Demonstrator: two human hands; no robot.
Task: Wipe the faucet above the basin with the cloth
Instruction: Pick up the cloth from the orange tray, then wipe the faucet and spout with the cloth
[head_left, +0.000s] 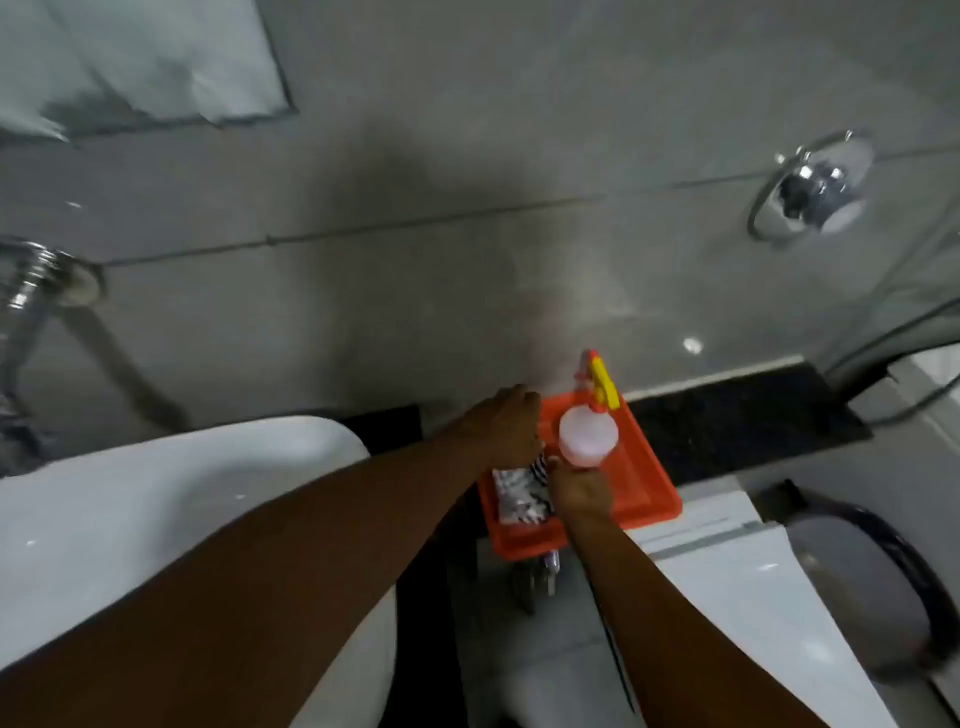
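Observation:
The black-and-white patterned cloth (519, 501) lies in the left side of an orange tray (649, 488). My left hand (506, 428) is curled over its far end and seems to pinch a raised fold of it. My right hand (582, 491) grips the base of a pale pink spray bottle (588, 434) with a yellow trigger, which stands in the tray. The chrome faucet (28, 291) juts from the wall at the far left, above the white basin (156, 493). Both hands are far to the right of it.
The tray rests on a white toilet tank (727, 551), with the toilet seat (862, 597) to its right. A black stone ledge (737, 415) runs behind. A chrome ring fitting (810, 192) is on the tiled wall, and a mirror (135, 62) hangs at the top left.

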